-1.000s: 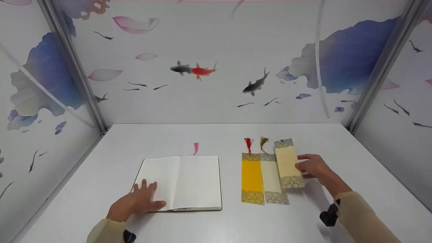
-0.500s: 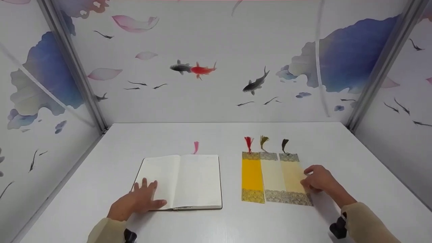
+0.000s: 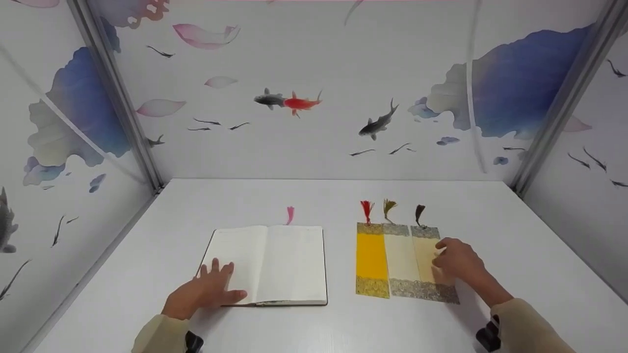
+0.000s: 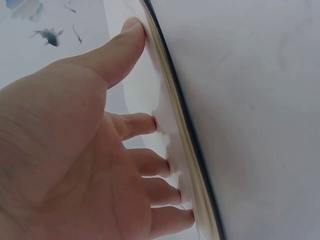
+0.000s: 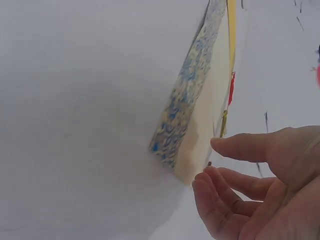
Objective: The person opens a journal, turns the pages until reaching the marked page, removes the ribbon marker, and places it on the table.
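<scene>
An open notebook point(image 3: 292, 264) with blank pages lies on the white table. My left hand point(image 3: 206, 291) rests on its left page, fingers spread; the left wrist view shows the fingertips on the paper. Three bookmarks with patterned ends lie side by side to the right: a yellow one point(image 3: 371, 255) with a red tassel, a pale one point(image 3: 401, 255) with an olive tassel, and a cream one point(image 3: 429, 264) with a dark tassel. My right hand point(image 3: 461, 262) is at the cream bookmark's right edge. In the right wrist view, thumb and fingers stand apart with nothing between them.
A pink tassel point(image 3: 290, 214) sticks out beyond the notebook's top edge. White panels point(image 3: 324, 147) printed with fish and petals enclose the table at the back and both sides, with metal posts point(image 3: 122, 103) at the corners.
My right hand has set the cream bookmark down flat beside the pale one and let go, its fingers now over the bookmark's right edge. My left hand stays on the notebook.
</scene>
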